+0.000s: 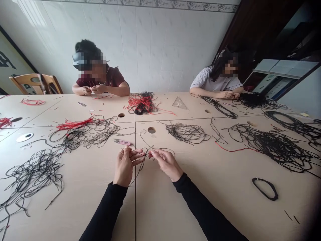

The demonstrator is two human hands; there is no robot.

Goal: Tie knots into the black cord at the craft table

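My left hand [124, 165] and my right hand [167, 164] meet above the table, fingertips nearly touching. Both pinch a thin black cord [143, 161], which loops away in a slack curve and hangs down past my left hand. Just beyond my left fingers lies a pair of pink-handled thread snips [122, 142], not touched by either hand. Both my sleeves are black.
The pale wooden table [160, 190] holds loose tangles of black cord [187, 134] and red-and-black bundles [141, 103]. A black coil [265, 188] lies to my right. Two co-workers [99, 75] [218, 75] sit across, handling cord. Round holes pierce the tabletop.
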